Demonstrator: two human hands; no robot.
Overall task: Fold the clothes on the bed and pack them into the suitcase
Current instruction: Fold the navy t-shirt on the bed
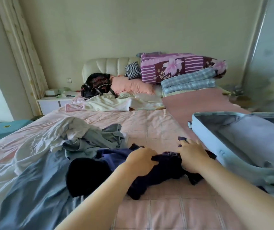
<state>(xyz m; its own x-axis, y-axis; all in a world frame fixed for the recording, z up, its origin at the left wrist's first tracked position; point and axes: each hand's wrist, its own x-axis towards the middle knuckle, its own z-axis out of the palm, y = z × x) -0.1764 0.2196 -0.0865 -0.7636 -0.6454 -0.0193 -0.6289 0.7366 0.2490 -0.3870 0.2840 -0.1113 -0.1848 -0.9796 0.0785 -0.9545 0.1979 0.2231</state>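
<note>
A crumpled dark navy garment (159, 178) lies on the pink bed (149, 127) in front of me. My left hand (141, 161) grips a bunch of its cloth near the middle. My right hand (192, 156) presses and clutches its right end, next to the suitcase. The light blue suitcase (204, 131) lies open on the bed at the right, its inside blurred. A heap of grey and white clothes (83, 136) sits to the left, with a black piece (86, 176) and a blue-grey cloth (33, 196) nearer to me.
Folded quilts (182, 68), a pink pillow (131, 85), a black bag (96, 85) and a cream blanket (113, 103) crowd the head of the bed. A white nightstand (53, 102) stands at the back left by the curtain (20, 39). A teal piece of furniture (0, 130) sits left of the bed.
</note>
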